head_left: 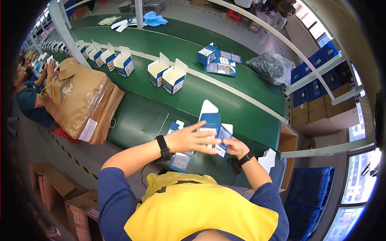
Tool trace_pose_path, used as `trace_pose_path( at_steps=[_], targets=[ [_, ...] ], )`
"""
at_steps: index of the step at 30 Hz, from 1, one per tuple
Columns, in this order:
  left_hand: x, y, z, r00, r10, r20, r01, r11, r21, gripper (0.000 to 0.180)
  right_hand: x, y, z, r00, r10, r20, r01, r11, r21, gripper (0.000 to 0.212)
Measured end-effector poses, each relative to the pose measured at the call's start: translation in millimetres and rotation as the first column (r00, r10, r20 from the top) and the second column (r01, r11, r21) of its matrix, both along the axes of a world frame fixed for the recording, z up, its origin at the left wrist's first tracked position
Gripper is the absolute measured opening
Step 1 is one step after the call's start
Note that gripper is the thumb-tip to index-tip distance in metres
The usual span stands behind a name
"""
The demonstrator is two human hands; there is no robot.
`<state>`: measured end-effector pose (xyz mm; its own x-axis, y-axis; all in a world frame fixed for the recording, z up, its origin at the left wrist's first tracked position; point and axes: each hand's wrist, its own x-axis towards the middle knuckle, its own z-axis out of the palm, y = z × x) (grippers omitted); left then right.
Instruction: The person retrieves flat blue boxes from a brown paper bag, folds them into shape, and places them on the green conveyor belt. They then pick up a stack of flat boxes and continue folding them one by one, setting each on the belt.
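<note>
The right hand grips a blue-and-white carton over the green bench, the left hand spread flat across it, open-topped boxes standing beyond.

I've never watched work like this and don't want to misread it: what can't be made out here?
All in the head view:
Part of the blue-and-white carton: covered by the person's left hand.
Part of the blue printed pieces on the bench: hidden by the same hand and wrist.
The count of boxes at the row's far end: too small and blurred.
Contents of the large brown bundle: hidden by its wrapping.
</note>
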<state>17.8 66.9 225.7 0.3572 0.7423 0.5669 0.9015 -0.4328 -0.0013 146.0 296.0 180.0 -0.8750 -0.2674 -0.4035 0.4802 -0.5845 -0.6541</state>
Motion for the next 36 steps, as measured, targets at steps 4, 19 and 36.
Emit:
trace_pose_path(
  at_steps=[4,19,36],
  targets=[
    [-13.2,-34.9,-71.5,0.442,0.749,0.493,-0.555,0.66,-0.506,0.065,-76.7,15.0,1.4,0.999,0.031,0.007,-0.027,0.718,0.695,0.084],
    [46.0,-74.8,-218.1,-0.484,0.787,0.383,-0.329,0.242,-0.913,0.082,-52.7,31.3,-165.3,0.919,-0.363,-0.153,0.324,0.476,0.818,0.052],
    [55.9,-36.9,-156.3,-0.768,0.414,0.488,-0.387,0.307,-0.869,0.084,31.1,-129.2,-64.9,0.943,-0.238,-0.233,0.329,0.777,0.537,0.038]
  ],
)
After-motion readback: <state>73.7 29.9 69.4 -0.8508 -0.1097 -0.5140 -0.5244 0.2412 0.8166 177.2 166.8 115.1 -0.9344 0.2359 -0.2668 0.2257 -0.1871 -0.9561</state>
